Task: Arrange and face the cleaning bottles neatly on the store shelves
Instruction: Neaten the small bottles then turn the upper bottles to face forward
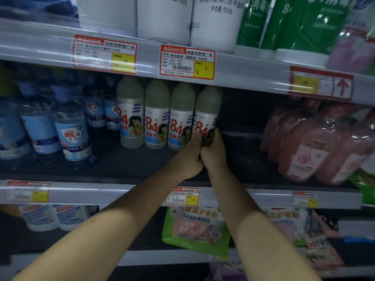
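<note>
Head view: my left hand (189,159) and right hand (214,153) fingers both grasping the upright rightmost 84 bottle (207,112) at its base, dead ahead.

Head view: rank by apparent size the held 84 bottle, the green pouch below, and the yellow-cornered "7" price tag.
1. green pouch, though it sits nearer the camera.
2. held 84 bottle, its base hidden by both hands.
3. "7" price tag, clearly smallest.

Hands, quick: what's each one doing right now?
Left hand: grips the base of the rightmost 84 bottle.
Right hand: grips the same bottle.
</note>
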Demonstrator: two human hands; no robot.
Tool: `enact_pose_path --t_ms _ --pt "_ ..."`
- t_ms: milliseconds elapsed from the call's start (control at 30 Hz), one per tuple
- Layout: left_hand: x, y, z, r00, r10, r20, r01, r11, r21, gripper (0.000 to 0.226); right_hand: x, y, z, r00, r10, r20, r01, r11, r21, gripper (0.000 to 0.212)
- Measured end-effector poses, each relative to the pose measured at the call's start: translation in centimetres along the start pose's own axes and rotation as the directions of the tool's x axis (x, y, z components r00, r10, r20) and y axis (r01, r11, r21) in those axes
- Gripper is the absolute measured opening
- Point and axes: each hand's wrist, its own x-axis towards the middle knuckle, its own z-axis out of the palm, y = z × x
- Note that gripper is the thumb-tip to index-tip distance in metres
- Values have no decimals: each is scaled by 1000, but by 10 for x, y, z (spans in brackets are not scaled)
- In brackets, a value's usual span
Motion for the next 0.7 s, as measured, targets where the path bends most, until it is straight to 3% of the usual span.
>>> enact_pose_path --t_ms 533,700 --pt "-7 8 -7 998 -63 12 64 998 -28 82 -5 -4 -6 998 55 36 -52 994 -93 62" --pt "-18 11 -20 996 -64 58 60 995 74 81 -17 -21 -15 996 12 83 0 990 -143 55"
